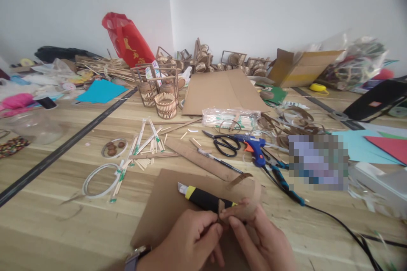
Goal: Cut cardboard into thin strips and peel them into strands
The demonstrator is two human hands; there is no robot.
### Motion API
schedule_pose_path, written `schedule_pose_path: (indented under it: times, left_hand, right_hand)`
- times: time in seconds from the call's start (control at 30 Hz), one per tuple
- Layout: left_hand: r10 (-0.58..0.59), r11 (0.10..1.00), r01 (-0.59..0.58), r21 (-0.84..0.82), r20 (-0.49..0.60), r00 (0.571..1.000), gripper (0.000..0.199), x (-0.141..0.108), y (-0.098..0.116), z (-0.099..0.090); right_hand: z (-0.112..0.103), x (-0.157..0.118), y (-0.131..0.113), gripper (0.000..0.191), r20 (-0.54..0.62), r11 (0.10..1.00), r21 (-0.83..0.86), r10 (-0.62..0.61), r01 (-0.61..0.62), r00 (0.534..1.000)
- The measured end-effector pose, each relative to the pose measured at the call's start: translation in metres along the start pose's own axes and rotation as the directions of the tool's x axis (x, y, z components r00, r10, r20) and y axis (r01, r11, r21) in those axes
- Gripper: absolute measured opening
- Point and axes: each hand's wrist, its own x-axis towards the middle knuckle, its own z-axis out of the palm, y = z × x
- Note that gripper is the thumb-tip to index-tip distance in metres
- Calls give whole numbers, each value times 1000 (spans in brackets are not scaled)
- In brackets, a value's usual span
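Observation:
Near the table's front edge, my left hand (193, 235) and my right hand (262, 235) meet fingertip to fingertip over a sheet of cardboard (159, 203). Both pinch a narrow brown cardboard strip (256, 192), which curls up and back above my right hand. A short end of it stands up between the fingers. Just behind them lies a utility knife (203, 198) with a black and yellow handle, its blade pointing left. Part of its handle is hidden by my fingers. A watch (138, 254) is on my left wrist.
Behind the knife lie a pen (219, 161), black scissors (225, 144) and a blue glue gun (256, 148) with a trailing cable (337, 220). Loose sticks (146, 161) and tape rings (100, 181) are at left. Small woven buckets (165, 105) stand farther back.

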Motion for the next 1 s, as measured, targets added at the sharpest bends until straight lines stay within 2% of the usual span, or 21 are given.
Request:
schedule_pose_path:
  times: [0.17,0.33,0.57,0.7,0.77,0.9,1.0]
  left_hand:
    - [5,999,-5,-34,-20,1000,57,-1,-1,-1]
    - [15,996,-19,-90,-41,999,60,1,-2,-1]
    - [-21,995,16,-96,-44,999,62,4,2,1]
    - [-15,999,14,-30,-45,999,56,2,3,1]
    - [8,1000,-8,-2,-38,999,52,1,2,1]
    - [13,1000,-13,7,-16,1000,47,0,-3,1]
    - [9,1000,-9,3,-29,1000,49,0,-3,1]
  right_hand:
    - [1,-1,0,11,10,998,55,35,-35,999]
    - [-1,-2,0,10,71,992,61,-111,106,991]
    - [4,8,-3,7,21,986,-13,-164,164,986]
    - [1,11,-4,9,-25,973,-37,-230,229,973]
    - [-1,9,-3,9,-28,981,-46,-192,190,981]
    - [-1,0,1,12,17,999,-15,-31,31,999]
    - [1,-4,3,17,46,1000,19,14,-15,999]
